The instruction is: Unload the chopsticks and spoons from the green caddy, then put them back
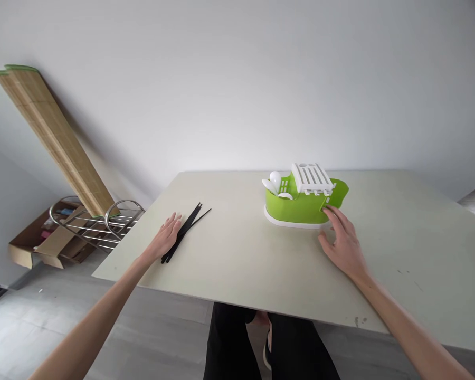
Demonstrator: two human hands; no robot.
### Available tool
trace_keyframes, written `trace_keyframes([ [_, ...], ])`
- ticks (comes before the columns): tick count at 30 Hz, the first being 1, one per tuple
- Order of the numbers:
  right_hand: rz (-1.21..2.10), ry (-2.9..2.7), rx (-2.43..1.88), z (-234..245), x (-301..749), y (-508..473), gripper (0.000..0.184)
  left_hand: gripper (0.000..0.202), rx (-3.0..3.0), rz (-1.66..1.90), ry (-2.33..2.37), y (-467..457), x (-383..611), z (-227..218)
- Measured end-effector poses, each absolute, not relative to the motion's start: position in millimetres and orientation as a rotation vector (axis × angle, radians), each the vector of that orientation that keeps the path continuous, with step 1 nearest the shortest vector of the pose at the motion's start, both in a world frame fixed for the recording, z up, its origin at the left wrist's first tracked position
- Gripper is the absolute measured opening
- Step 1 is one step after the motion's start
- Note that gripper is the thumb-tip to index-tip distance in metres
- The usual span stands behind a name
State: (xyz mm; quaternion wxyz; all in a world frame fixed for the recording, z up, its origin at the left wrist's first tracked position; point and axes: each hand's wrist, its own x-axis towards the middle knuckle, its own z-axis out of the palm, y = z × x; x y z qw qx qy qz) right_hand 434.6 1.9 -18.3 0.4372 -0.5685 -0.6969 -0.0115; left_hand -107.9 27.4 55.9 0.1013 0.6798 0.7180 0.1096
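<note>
Chopsticks by left hand, leaning mat, box

chopsticks left of holder, spoons inside

No text, label, brand, number or sign can be read in the head view.
</note>
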Motion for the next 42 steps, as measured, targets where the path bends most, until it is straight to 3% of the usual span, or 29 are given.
trace_keyframes([
  [9,-0.022,-1.747,-1.426,-18,435,1,0.063,0.089,2.107,0.242,2.014,-18,-117,49],
  [22,-0.018,-1.746,-1.437,-19,434,0,0.063,0.063,2.391,0.489,1.977,-35,-118,8],
  [42,-0.049,-1.758,-1.473,-23,431,2,0.064,0.063,2.37,0.475,2.208,-38,-108,0],
])
